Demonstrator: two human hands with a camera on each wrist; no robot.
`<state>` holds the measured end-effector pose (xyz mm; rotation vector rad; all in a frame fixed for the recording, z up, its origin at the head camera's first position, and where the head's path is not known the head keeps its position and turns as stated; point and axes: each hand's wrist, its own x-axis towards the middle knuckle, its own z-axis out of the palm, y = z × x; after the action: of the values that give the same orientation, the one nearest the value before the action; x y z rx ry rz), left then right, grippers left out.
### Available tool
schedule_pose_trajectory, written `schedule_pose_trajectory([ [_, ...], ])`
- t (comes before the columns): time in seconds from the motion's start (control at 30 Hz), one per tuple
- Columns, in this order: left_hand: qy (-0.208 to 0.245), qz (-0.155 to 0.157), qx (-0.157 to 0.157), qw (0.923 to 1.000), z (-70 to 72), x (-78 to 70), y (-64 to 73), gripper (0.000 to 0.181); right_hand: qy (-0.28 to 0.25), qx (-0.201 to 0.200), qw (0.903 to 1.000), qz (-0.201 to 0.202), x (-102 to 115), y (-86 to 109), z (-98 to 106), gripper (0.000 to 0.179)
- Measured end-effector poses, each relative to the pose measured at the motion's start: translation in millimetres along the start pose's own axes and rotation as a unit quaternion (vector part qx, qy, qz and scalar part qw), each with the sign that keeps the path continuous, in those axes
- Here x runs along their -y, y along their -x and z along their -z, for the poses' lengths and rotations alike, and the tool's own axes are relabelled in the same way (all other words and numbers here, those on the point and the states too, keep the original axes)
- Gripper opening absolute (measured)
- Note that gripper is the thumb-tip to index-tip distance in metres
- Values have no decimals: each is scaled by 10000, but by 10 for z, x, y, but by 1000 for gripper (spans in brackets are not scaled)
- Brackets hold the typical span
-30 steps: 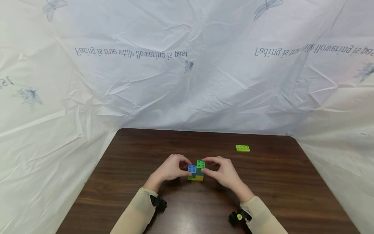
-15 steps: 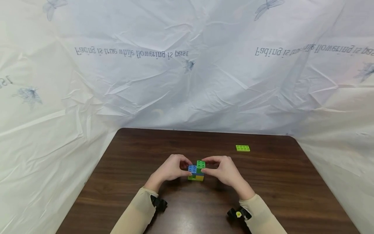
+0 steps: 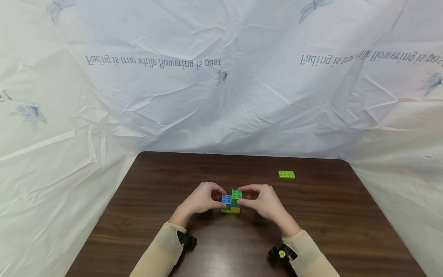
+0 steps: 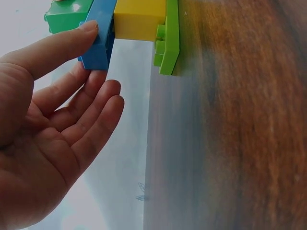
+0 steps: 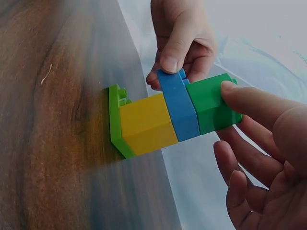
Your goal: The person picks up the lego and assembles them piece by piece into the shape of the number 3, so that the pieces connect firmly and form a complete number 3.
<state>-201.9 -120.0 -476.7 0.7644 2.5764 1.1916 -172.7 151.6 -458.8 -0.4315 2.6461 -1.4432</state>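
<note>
A small stack of toy building bricks stands on the table in the head view. Its base is a lime green plate, with a yellow brick on one end. Across the yellow brick lies a flatter blue brick, whose left end overhangs the plate. A green brick sits on the blue one's right end. My left hand pinches the overhanging blue end between thumb and fingers. From the right side, my right hand holds the green brick between thumb and fingers, its other fingers loosely bent below.
Another lime green plate lies farther back on the right of the dark wooden table. A white printed sheet hangs behind the table and along its sides. Black wrist straps are on both sleeves.
Both hands keep their hold on the stack, which stays in place. Only a slight shift of the whole head view shows.
</note>
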Motion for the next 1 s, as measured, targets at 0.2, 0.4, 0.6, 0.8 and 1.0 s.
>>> schedule_pose_trajectory([
  [0.2,25,43,-16,10000,3,9,0,27,-128,70,9999,38,-5,-1,15,34],
  [0.4,46,64,13,10000,6,-1,9,27,-178,92,9998,51,-26,6,5,35],
  [0.6,36,25,65,10000,11,-18,17,28,-224,104,9997,16,-50,7,-4,35],
  [0.8,38,44,86,9999,10,-9,19,28,-212,107,9997,-29,-65,5,-9,35],
  [1.0,46,43,75,10000,18,-16,11,29,-229,131,9997,8,-59,4,-4,35],
])
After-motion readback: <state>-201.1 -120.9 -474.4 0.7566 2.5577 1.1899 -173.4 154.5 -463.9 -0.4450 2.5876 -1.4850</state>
